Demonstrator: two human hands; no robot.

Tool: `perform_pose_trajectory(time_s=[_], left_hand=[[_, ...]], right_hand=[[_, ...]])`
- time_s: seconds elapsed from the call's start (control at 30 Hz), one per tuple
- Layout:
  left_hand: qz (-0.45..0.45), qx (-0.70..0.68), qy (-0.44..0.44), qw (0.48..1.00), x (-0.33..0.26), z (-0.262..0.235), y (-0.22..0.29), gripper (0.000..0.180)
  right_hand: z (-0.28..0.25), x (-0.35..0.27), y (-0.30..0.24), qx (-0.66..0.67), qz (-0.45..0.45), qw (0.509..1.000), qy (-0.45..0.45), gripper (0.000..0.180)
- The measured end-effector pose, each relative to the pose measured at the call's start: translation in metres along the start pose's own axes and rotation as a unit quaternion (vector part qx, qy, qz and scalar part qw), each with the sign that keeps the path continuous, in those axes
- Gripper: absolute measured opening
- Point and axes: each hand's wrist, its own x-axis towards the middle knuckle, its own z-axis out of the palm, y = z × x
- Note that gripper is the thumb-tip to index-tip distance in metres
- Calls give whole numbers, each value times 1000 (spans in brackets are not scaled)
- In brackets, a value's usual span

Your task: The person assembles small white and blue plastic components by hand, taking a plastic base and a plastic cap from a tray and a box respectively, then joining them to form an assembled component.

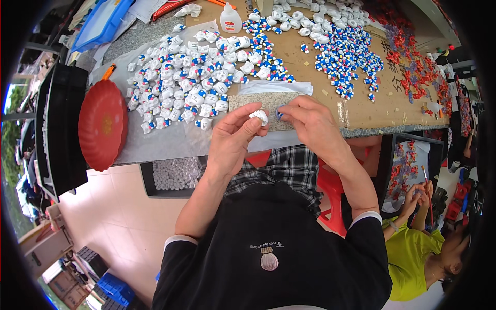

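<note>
On the desk (160,35) lies a speckled tile (258,99); above its near part, the left hand (232,132) pinches a white piece (260,117) and the right hand (312,123) a small blue piece (280,111). A loose fingertip grip could drop either beside the tile.

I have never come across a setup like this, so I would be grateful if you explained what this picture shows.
There is no machine: a person works with two bare hands, seen from above by a wide fisheye camera worn on the head, so straight edges look bent. The left hand holds a white piece; the right hand pinches a small blue piece, mostly hidden by the fingers. On the table lie a mostly white heap at left and a mostly blue heap at right. Beyond the white heap, far left, is a red dish. A co-worker is at the right.
</note>
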Motion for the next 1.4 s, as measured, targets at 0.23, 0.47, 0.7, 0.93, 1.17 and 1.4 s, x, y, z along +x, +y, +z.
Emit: perform_pose_trajectory(time_s=[0.23,0.47,0.7,0.93,1.17,1.4], left_hand=[[13,15,-18,1000,0,5,-12,32],[35,74,-10,997,1,12,-19,30],[124,155,2,980,-4,14,-14,26],[79,176,-36,981,0,15,12,34],[397,585,310,636,17,-59,88,24],[433,719,353,414,42,-98,110,24]], right_hand=[[-6,-12,-11,343,168,921,79,15],[3,-14,-17,399,170,898,80,15],[14,-14,-26,409,166,891,103,14],[11,-1,-25,492,179,848,82,21],[-12,41,33,181,208,959,64,23],[-8,76,90,-248,40,955,161,17]])
